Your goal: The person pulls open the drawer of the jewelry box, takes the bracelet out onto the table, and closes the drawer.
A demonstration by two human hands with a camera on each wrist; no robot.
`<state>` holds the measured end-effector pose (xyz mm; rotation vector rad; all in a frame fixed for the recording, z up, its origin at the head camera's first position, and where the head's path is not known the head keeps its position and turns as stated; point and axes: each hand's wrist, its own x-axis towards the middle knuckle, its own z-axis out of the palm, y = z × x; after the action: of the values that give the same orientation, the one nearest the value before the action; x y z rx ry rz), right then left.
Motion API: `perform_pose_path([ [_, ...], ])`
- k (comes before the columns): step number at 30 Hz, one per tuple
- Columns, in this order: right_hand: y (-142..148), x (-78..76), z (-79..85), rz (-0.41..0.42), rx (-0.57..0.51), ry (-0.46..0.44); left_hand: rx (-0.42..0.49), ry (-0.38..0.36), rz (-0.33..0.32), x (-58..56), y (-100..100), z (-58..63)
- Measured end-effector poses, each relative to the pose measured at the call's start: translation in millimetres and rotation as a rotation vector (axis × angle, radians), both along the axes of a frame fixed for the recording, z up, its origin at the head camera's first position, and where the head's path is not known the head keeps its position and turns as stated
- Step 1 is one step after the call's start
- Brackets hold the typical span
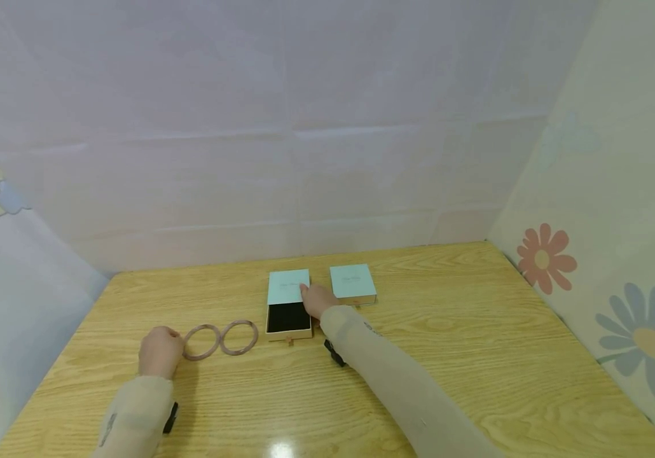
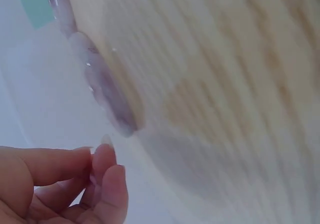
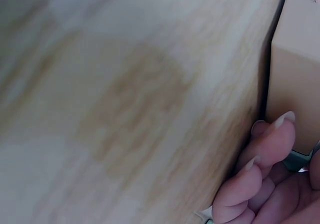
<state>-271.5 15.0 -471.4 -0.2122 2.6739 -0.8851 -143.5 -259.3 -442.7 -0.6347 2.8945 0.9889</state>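
Observation:
My right hand (image 1: 318,301) grips the right side of a pale blue jewelry box (image 1: 286,289), thumb over its top edge. Its drawer (image 1: 297,334) is pulled out toward me, showing a black lining. In the right wrist view, curled fingers (image 3: 267,144) lie beside the drawer's tan wall (image 3: 295,78). Two purplish bangles, a left bangle (image 1: 199,359) and a right bangle (image 1: 240,353), lie flat side by side, left of the box. Just left of them is my left hand (image 1: 159,351), loosely curled and holding nothing. The left wrist view has its fingertips just short of the nearer bangle (image 2: 107,91).
Another pale blue box (image 1: 352,280), closed, stands to the right of the drawer box. All of this is on a wood-grain table (image 1: 236,407). A pale cloth backdrop (image 1: 247,159) rises behind, and a flower-printed one (image 1: 608,203) borders the right side.

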Motion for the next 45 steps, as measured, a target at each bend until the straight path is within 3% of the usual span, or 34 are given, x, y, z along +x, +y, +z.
perform_pose_path([
  [5,0.6,-1.7,-1.6,-0.002,-0.003,-0.002,0.032,0.090,-0.006,1.9,8.6,5.1],
  [14,-0.2,-1.3,-2.3,-0.002,0.003,-0.011,0.215,0.182,0.031,7.2,14.6,-0.6],
  [19,-0.2,-1.2,-2.0,0.001,0.007,-0.006,0.248,0.203,0.061,7.7,19.9,-2.0],
  [26,0.5,-1.2,-1.8,-0.002,0.008,-0.003,0.323,0.195,0.055,8.1,33.1,-2.4],
  [35,-0.4,1.3,1.9,-0.007,0.008,-0.003,0.505,0.203,0.047,10.7,50.7,-6.9],
  [45,-1.6,0.5,0.5,0.003,0.010,-0.002,0.525,0.239,0.024,9.8,62.5,-5.3],
])
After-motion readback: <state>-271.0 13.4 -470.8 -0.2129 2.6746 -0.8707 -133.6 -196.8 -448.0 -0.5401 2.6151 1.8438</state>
